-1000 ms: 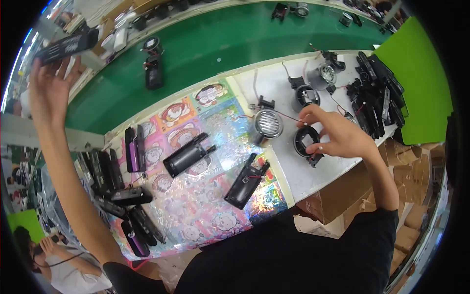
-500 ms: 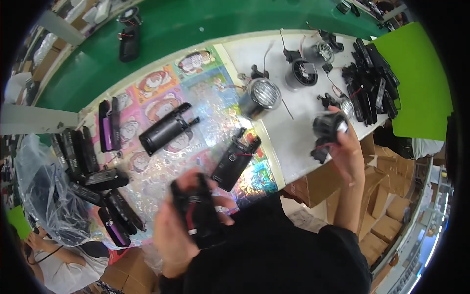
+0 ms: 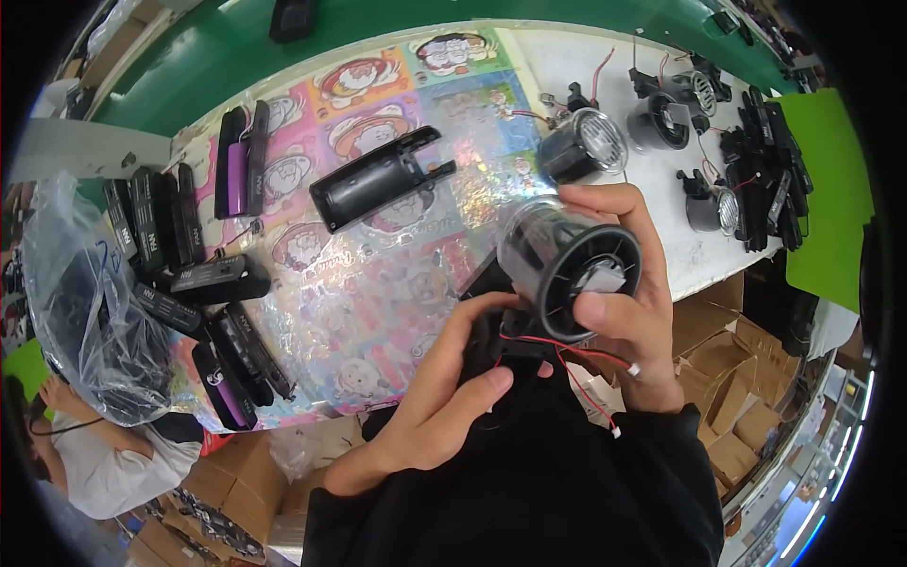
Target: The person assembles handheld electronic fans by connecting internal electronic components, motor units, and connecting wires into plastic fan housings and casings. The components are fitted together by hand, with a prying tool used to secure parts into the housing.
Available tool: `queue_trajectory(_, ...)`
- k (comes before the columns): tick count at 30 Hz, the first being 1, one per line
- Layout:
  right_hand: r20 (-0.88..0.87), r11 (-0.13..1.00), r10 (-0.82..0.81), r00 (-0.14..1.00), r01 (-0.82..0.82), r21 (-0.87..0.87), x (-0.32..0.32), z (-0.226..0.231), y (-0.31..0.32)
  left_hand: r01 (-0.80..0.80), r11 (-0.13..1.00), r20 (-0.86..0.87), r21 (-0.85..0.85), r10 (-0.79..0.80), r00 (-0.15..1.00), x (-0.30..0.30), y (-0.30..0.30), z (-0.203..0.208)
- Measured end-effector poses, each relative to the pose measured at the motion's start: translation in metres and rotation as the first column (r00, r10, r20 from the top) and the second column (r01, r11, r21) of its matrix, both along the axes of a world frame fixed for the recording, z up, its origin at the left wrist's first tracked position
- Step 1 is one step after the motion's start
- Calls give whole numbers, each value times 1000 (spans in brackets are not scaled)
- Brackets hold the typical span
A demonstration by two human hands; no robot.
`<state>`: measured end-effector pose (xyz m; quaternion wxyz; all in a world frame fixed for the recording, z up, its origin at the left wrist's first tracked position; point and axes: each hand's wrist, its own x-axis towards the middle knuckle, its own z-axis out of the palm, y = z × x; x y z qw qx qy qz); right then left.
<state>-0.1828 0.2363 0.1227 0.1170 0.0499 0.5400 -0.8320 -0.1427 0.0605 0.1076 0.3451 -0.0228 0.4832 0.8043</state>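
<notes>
My right hand [image 3: 647,302] grips a round fan unit [image 3: 524,250] with a clear cylinder, a black ribbed rim and a white patch at its centre. Its thumb presses on the rim. Directly below, my left hand [image 3: 430,411] is closed round a black plastic handle shell [image 3: 480,345], mostly hidden by the fingers. A black bracket [image 3: 524,348] sits where the two parts meet; whether they are joined I cannot tell. Red and black wires [image 3: 576,352] with small white plugs hang from it. Another black shell [image 3: 383,180] lies on the patterned sheet [image 3: 378,312].
Several fan units [image 3: 586,146] with wires stand at the right, beside a heap of black parts [image 3: 765,170] and a green panel [image 3: 822,198]. At the left are black and purple casings [image 3: 236,161] and a clear plastic bag [image 3: 94,312]. Another person's arm [image 3: 94,420] shows lower left.
My right hand has brought the fan unit leftward from the right side of the table. My left hand has moved right with the shell, so both hands now meet. The view has shifted.
</notes>
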Motion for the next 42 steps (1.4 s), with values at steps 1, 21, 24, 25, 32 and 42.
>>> queue_trajectory(1, -66, 998, 52, 996, -50, 31, -2, -3, -2, -32, 999, 3, -8, 32, 999, -1, -1, -2)
queue_trajectory(21, -178, 914, 302, 937, -231, 334, -16, -7, -16, -301, 938, -393, -173, 215, 894, -9, -13, -20)
queue_trajectory(24, -253, 931, 294, 922, -216, 293, -12, -9, -21, -313, 912, -443, -263, 174, 879, -12, -16, -15)
queue_trajectory(25, -240, 938, 280, 930, -212, 273, -12, -9, -21, -325, 888, -487, -324, 138, 863, -12, -16, -13)
queue_trajectory(32, -370, 941, 249, 895, -133, 311, -21, 16, -35, -585, 657, -821, -475, -92, 563, -29, -21, 27)
queue_trajectory(42, -526, 595, 87, 846, 379, 709, -116, 69, 31, -421, 827, -683, -371, 64, 728, -254, 46, 57)
